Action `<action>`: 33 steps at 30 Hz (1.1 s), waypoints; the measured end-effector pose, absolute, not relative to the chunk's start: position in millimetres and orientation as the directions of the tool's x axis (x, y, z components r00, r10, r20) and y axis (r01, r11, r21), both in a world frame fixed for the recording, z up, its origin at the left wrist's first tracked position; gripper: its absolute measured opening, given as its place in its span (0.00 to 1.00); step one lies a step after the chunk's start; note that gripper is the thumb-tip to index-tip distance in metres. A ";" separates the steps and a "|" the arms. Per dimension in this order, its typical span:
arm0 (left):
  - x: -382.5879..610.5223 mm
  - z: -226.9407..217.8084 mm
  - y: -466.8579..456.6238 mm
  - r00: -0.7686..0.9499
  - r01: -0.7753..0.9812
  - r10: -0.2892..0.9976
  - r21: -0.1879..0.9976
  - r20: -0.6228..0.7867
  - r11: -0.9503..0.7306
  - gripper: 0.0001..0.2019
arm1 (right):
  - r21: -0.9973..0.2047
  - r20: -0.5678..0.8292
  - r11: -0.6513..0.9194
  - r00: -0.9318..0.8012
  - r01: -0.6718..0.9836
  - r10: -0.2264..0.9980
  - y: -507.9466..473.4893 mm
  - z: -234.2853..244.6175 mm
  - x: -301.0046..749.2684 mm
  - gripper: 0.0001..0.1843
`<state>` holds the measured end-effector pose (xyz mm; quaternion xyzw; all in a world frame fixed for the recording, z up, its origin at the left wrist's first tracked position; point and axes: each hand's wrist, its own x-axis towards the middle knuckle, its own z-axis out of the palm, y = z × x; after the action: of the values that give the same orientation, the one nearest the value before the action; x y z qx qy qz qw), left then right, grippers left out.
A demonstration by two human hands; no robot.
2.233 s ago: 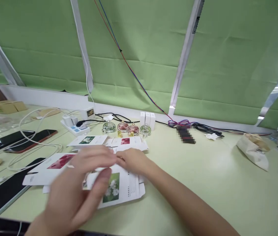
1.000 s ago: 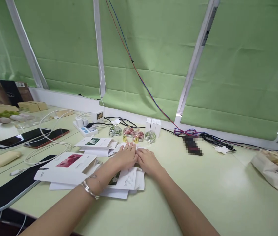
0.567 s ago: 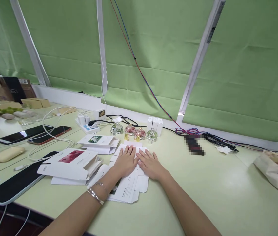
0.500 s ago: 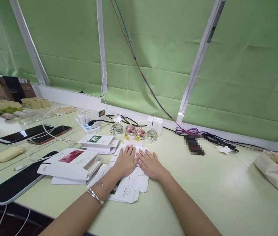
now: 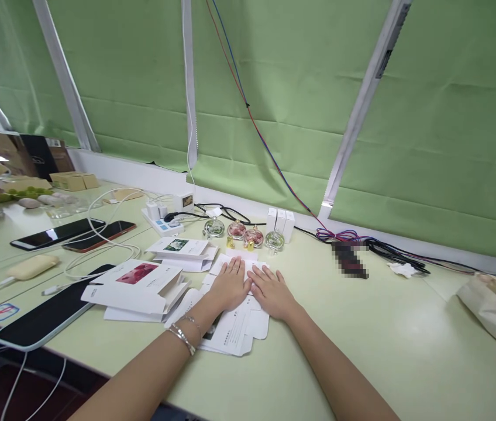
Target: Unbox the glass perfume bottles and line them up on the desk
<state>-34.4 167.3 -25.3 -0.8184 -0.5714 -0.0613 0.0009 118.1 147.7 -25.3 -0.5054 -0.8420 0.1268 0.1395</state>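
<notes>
- white carton [image 5: 138, 285], left of centre: tiny print, can't read it
- flattened carton [image 5: 236, 328], lower middle: same deal
- sticker [image 5: 2, 312], lower left: red squiggle, blue outline

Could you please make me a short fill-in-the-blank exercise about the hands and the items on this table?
1. The left hand and right hand rest palms ______ on a flattened white carton.
2. Silver bracelets circle the person's ______ wrist.
3. Beyond the hands there are ______ round glass bottles.
4. Just behind the rightmost bottle, ______ small white boxes stand side by side.

Missing words: down; left; four; three.
</notes>
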 end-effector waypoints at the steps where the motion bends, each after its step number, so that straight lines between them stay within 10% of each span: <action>1: -34.7 -25.5 167.4 0.341 0.935 0.935 0.068 0.102 -0.348 0.30 | -0.355 0.109 0.460 -0.453 0.814 0.885 147.2 -25.5 118.2 0.26; 14: -37.7 -23.9 163.1 0.360 0.918 0.910 0.093 0.203 -0.384 0.27 | -0.712 0.538 0.408 0.070 0.571 0.840 159.8 -35.8 129.1 0.24; 33: -34.8 -12.4 150.3 0.333 0.926 0.877 0.053 0.347 -0.373 0.24 | -0.972 0.232 0.165 0.573 0.167 0.786 185.2 -43.3 186.5 0.21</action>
<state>-34.8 150.3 -12.4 -0.8127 -0.5548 -0.1607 0.0769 186.5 185.2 -43.3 -0.6009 -0.3964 0.2371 0.6523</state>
